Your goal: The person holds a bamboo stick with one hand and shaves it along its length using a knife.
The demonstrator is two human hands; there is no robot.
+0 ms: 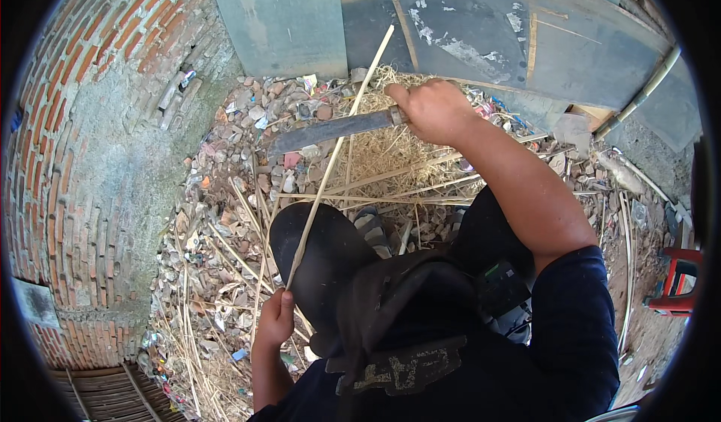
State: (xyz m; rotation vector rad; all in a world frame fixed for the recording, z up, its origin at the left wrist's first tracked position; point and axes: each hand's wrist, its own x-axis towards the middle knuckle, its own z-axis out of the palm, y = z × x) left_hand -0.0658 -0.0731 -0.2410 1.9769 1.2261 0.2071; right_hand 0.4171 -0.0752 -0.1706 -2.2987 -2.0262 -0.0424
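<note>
Knife (330, 131) across pale strip (367, 82)
I see right hand (434, 110) gripping knife, left hand (276, 318) clasping strip; a slip could gash the knee (330, 249).

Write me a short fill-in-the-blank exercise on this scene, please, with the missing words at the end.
1. The right hand grips the knife by its ____.
2. The long pale strip crossing the knife points toward the picture's ____ edge with its free end.
3. The left hand is ____ in the picture than the right.
4. The wall at the picture's left shows rows of ____.

Missing words: handle; top; lower; bricks.
</note>
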